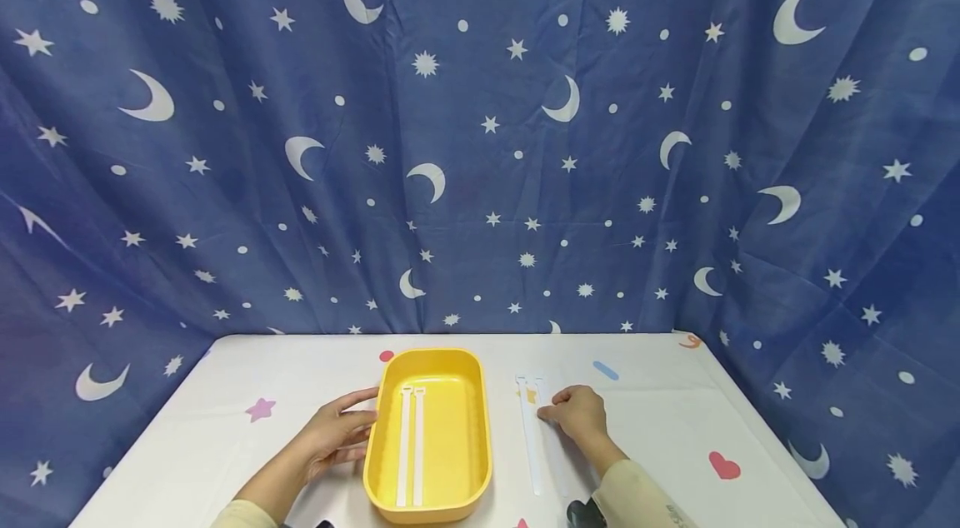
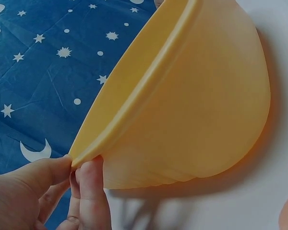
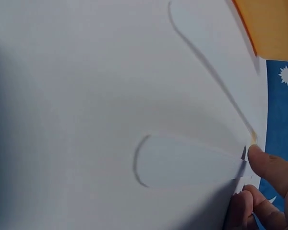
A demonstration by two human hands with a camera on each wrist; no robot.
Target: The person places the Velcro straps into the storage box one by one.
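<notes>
A yellow tray [image 1: 457, 436] stands on the table with two slender white straps [image 1: 419, 453] lying lengthwise inside it, their slotted heads toward the far end. My left hand [image 1: 339, 432] is at its left side; in the left wrist view the thumb and fingers pinch the tray's rim [image 2: 149, 79]. Right of the tray, another white strap [image 1: 529, 445] lies on the table. Beside that one is a further white strap [image 3: 187, 162], and my right hand [image 1: 581, 414] pinches it near its far end between thumb and fingers.
The white tablecloth [image 1: 660, 436] has printed shapes, among them a pink heart [image 1: 724, 465] and a blue bar [image 1: 606, 370]. A blue curtain [image 1: 480, 178] with moons and stars hangs behind the table and along both sides.
</notes>
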